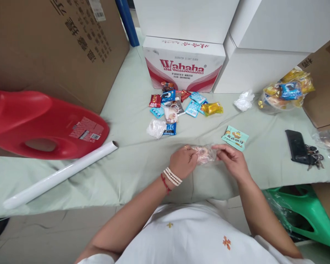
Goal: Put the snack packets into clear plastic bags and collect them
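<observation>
Between my two hands is a clear plastic bag [205, 154] with pinkish, pale contents that I cannot make out. My left hand [183, 161], with beads and a red cord at the wrist, pinches its left end. At the other end, the fingers of my right hand [232, 159] grip the plastic. Just beyond the right hand lies a mint-green packet [235, 138]. Farther back is a loose group of small snack packets, among them a yellow one [212, 109], a red one [155, 101] and a blue one [169, 129]. A crumpled clear wrapper [156, 128] lies beside them.
A Wahaha carton [185, 66] and white boxes [264, 69] stand at the back. On the right are a bowl of snacks [280, 104], a phone [297, 146] and keys [316, 157]. A red jug [52, 124] and a white tube [63, 175] lie left.
</observation>
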Action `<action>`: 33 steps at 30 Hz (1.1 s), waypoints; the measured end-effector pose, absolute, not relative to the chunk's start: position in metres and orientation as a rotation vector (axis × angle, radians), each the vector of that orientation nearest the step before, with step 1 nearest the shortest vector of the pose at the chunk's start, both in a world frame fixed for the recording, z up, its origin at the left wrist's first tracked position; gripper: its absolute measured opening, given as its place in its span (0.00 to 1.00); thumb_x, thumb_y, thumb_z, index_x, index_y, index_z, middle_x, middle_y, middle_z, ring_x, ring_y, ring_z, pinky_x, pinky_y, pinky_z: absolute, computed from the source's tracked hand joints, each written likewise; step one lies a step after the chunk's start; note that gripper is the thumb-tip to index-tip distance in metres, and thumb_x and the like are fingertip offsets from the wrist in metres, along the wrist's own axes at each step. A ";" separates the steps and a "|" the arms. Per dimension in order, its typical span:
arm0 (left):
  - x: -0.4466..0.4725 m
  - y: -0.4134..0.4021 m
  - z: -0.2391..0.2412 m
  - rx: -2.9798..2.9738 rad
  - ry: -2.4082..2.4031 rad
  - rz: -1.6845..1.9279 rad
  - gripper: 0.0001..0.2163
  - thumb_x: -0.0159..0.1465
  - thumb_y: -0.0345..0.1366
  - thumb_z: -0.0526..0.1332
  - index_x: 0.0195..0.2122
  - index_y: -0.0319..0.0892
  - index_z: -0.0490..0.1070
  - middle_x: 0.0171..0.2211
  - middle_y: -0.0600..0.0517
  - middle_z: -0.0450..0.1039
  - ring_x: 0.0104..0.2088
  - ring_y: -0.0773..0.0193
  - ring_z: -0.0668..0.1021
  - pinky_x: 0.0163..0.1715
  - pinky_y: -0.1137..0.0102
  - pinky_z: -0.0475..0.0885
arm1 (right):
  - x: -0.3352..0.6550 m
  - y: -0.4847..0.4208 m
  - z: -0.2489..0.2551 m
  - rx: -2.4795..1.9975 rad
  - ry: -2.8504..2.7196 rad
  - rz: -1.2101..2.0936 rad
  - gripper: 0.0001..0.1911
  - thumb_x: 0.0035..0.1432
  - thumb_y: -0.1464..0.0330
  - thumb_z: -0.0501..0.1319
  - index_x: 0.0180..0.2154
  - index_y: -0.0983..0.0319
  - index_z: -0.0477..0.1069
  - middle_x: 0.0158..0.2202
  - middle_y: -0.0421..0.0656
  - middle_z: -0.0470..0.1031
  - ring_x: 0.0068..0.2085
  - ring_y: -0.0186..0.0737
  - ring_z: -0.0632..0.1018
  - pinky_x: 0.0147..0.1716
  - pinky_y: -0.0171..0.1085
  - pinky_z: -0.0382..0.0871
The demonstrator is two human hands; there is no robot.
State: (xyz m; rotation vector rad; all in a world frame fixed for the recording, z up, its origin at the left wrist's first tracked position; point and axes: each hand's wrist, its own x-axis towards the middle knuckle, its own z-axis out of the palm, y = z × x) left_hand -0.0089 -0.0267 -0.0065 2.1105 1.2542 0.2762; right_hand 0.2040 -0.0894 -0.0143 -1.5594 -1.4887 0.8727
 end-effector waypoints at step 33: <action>0.011 -0.040 -0.011 2.159 1.512 0.281 0.07 0.67 0.39 0.61 0.43 0.43 0.72 0.44 0.45 0.74 0.41 0.54 0.78 0.38 0.64 0.71 | 0.157 -0.111 -0.005 -1.830 -1.746 0.440 0.11 0.70 0.68 0.53 0.43 0.57 0.75 0.43 0.48 0.79 0.44 0.46 0.80 0.45 0.43 0.74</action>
